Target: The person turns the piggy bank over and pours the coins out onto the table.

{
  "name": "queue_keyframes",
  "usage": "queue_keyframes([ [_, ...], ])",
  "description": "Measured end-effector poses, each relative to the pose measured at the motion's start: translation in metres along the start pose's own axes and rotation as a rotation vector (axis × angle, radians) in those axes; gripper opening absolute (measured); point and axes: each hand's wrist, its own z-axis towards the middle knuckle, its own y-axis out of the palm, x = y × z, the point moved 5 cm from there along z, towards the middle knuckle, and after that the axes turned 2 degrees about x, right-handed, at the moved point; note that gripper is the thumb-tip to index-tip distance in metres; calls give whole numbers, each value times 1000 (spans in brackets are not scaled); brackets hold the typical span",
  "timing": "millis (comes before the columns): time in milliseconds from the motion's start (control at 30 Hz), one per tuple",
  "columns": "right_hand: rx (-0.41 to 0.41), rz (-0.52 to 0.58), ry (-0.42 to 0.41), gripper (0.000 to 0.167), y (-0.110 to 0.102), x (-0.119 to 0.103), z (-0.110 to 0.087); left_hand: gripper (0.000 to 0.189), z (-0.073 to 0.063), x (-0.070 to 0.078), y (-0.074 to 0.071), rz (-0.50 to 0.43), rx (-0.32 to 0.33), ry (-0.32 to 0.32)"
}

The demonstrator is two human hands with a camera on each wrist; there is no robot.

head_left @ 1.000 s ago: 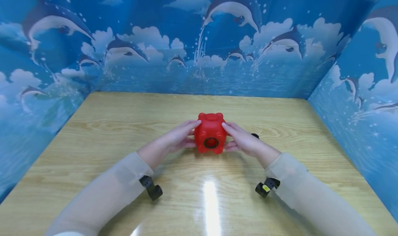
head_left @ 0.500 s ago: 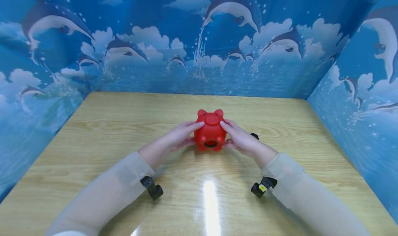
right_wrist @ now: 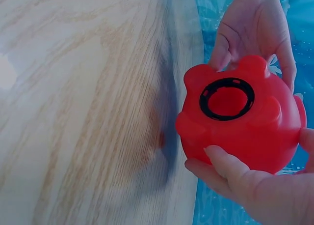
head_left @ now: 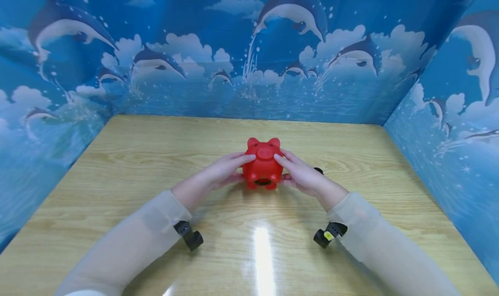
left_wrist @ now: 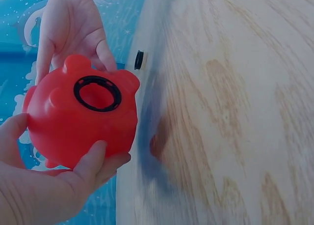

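Between both hands is a red piggy bank (head_left: pixel 263 164), its snout and ears toward the head camera. My left hand (head_left: pixel 224 171) grips its left side, thumb on the front beside the snout. On the opposite side my right hand (head_left: pixel 304 175) grips it the same way. Both wrist views show the underside, with stubby feet around a round hole rimmed by a black ring (right_wrist: pixel 227 99). Through that hole the red inside shows. In the left wrist view the pig is clear of the tabletop. A small black round piece (head_left: pixel 318 170) lies behind my right hand, partly hidden by it.
The wood-grain table (head_left: pixel 156 144) carries a bright light reflection toward the front. Blue curtains (head_left: pixel 195 92) printed with dolphins and clouds stand along its back and sides. A small black camera sits on each wrist, one on the left sleeve (head_left: pixel 189 235).
Both hands have tipped the piggy bank: its bottom hole, which faced me, has turned downward, and the snout and ears have come into view. The grip stays on both sides.
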Motion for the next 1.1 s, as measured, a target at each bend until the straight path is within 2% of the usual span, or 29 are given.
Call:
queue_keyframes([
  [167, -12, 6, -23, 66, 2, -2, -2, 61, -1, 1, 1, 24, -3, 5],
  [400, -59, -5, -112, 62, 6, -3, -1, 66, 0, 3, 1, 26, -8, 49],
  [633, -9, -30, -119, 67, 4, -1, 0, 73, 2, 2, 0, 26, 3, 82],
  [900, 52, -118, -156, 73, 3, -2, 4, 85, 0, 1, -3, 144, 84, 110],
  [1100, 98, -194, -172, 77, 1, -1, 6, 89, 1, 3, -3, 168, 87, 161],
])
